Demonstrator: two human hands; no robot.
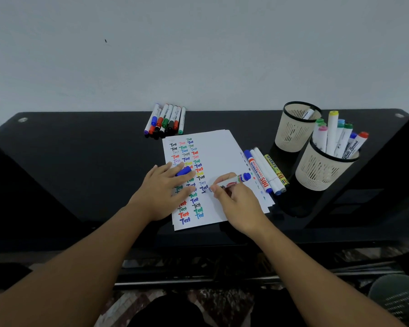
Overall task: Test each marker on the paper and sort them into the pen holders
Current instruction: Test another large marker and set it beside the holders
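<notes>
A person is sitting at a black table (80, 161) set against a pale wall, seen from above through a head-worn camera. A stack of white paper (219, 152) is lying at the centre of the table, its left half covered in columns of the word "Test" in many colours.

The left hand (165, 187) is pressing flat on the left side of the paper, fingers spread, with a blue marker cap (183, 171) tucked between its fingers. The right hand (234, 199) is gripping a blue marker (232, 182) in curled fingers, the tip touching the paper just right of the written columns and the blue end pointing up and to the right.

Just beyond the paper's far left corner, a row of untested markers (165, 121) is lying side by side. Touching the paper's right edge, four more markers (266, 171) are lying in a group. Right of the paper, two cream mesh pen holders are standing: the nearer holder (321, 171) is full of upright markers, and the farther holder (293, 133) is showing one marker inside.
</notes>
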